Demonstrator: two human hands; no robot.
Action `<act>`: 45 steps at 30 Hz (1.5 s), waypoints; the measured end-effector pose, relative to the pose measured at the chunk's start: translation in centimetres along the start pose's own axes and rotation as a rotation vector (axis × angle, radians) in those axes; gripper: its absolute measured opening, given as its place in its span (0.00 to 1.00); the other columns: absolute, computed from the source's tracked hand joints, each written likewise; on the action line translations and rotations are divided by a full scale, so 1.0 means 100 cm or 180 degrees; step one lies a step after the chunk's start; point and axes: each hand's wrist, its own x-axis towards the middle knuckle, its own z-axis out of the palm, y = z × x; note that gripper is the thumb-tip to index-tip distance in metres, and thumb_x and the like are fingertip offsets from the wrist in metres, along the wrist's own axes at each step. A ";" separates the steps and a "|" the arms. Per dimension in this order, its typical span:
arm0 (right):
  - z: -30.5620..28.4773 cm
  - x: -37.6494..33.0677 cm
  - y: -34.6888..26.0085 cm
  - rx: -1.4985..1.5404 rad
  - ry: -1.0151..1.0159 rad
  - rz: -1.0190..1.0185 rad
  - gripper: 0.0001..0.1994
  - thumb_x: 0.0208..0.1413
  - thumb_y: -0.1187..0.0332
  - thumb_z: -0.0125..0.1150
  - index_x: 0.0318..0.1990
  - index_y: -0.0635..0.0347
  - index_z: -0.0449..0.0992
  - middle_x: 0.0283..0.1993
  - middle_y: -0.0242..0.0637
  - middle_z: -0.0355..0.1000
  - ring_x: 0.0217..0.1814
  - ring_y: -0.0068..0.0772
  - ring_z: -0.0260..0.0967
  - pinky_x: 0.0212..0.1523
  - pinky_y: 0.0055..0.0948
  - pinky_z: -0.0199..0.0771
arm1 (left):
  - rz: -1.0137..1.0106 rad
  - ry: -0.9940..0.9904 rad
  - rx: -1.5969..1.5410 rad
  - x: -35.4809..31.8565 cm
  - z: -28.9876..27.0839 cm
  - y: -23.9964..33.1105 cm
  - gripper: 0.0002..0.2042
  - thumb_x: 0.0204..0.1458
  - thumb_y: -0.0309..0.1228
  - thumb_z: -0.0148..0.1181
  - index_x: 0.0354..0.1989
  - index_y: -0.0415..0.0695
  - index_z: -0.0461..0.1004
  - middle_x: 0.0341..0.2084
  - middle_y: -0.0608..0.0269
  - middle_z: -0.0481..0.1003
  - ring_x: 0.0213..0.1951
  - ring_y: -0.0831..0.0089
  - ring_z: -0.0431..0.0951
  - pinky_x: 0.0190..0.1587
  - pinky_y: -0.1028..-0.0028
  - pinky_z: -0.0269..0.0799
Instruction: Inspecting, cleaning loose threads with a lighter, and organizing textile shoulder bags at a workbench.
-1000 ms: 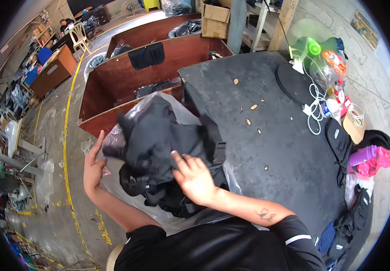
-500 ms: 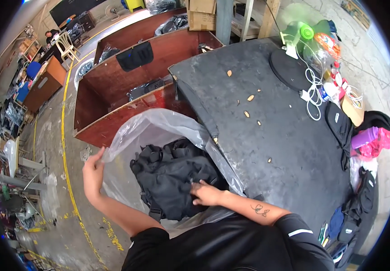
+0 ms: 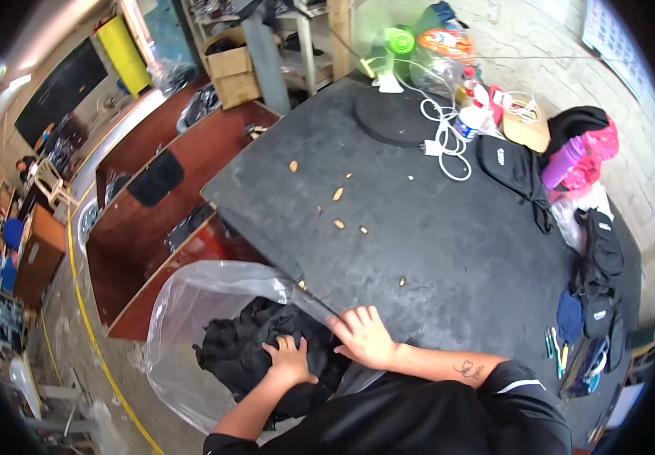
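A large clear plastic bag stands against the table's near left edge, its mouth wide. Inside it lie black fabric items, perhaps backpacks, bunched together. My left hand rests on this black fabric with fingers spread, gripping nothing that I can see. At the table edge, over the bag's right rim, is my right hand. Its fingers are stretched apart and it holds nothing; whether it presses on the plastic or only on the table edge I cannot tell.
The dark table carries a few small tan pieces, a black round disc, white cables, black pouches, a purple bottle and pens. Reddish-brown wooden bins stand left, a cardboard box behind.
My left hand has let go of the bag's left rim and come down onto the black fabric. My right hand has lifted off the fabric toward the table edge. The view has swung right.
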 end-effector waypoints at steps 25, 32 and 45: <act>-0.035 -0.036 0.105 0.2014 0.0631 0.1966 0.12 0.59 0.60 0.54 0.34 0.60 0.74 0.25 0.46 0.71 0.29 0.48 0.71 0.31 0.39 0.69 | 0.1705 -0.1800 0.0016 0.032 -0.115 -0.025 0.30 0.54 0.54 0.51 0.57 0.45 0.68 0.57 0.44 0.64 0.62 0.54 0.60 0.60 0.60 0.59; -0.012 -0.058 0.123 0.2502 0.1117 0.0862 0.13 0.58 0.59 0.55 0.30 0.60 0.72 0.22 0.33 0.68 0.22 0.37 0.65 0.34 0.33 0.66 | 0.3212 0.0469 -0.3163 0.012 -0.313 0.020 0.19 0.57 0.33 0.55 0.53 0.33 0.69 0.44 0.50 0.75 0.44 0.62 0.78 0.45 0.63 0.76; -0.024 -0.064 0.128 0.3542 0.1394 0.1317 0.14 0.63 0.63 0.48 0.40 0.67 0.74 0.34 0.39 0.72 0.32 0.30 0.71 0.36 0.28 0.71 | 0.0957 0.3508 -0.0724 0.355 -0.482 0.173 0.26 0.59 0.48 0.42 0.66 0.60 0.55 0.67 0.53 0.50 0.68 0.46 0.43 0.65 0.43 0.37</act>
